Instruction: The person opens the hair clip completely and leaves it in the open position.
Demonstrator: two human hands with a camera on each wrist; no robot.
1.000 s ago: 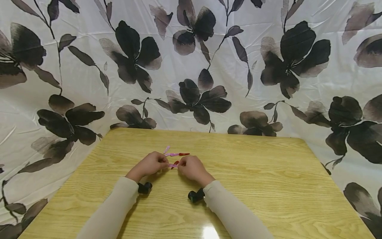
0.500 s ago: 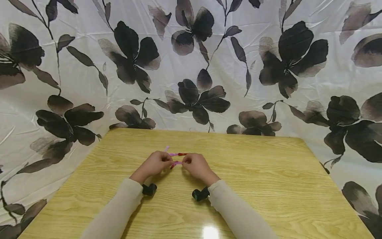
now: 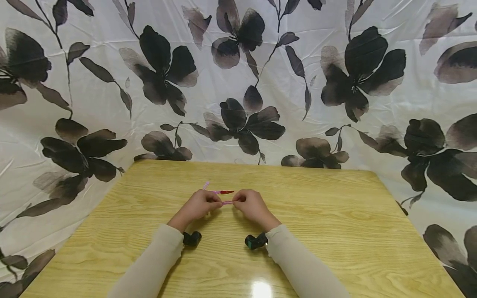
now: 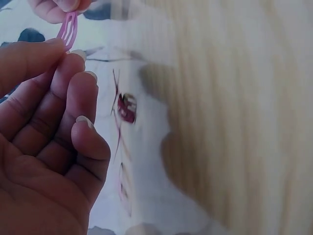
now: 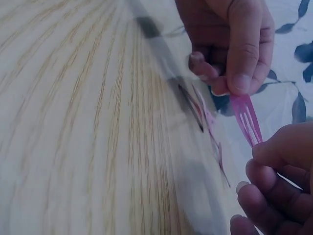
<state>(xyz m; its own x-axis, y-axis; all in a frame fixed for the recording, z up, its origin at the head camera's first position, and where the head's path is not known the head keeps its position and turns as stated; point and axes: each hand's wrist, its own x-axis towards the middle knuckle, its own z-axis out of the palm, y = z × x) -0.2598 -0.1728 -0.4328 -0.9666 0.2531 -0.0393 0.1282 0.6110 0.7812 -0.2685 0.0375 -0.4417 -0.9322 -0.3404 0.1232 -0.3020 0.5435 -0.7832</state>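
A pink snap hair clip [image 3: 227,202] is stretched between the two hands, over the table. The left hand [image 3: 197,207] pinches one end between thumb and forefinger, and the right hand [image 3: 253,207] pinches the opposite end. In the right wrist view the long slots of the pink clip [image 5: 247,117] show plainly, with fingertips at both tips. From the left wrist the same clip [image 4: 71,30] appears at top left, above the curled lower fingers. Just beyond the left hand lie a red hair clip [image 3: 226,192] and a light pink clip [image 3: 206,185]; the hand partly covers others.
A wood-grain table [image 3: 316,231] spreads out around the hands. Behind it hangs a white cloth [image 3: 298,136] printed with dark flowers. Small black cameras [image 3: 192,239] are strapped at both wrists, below the cream sleeves [image 3: 149,260].
Both hands have shifted a little to the right with the pink clip, which stays pinched between them. A red clip seen right by the held one earlier is out of sight in the head view.
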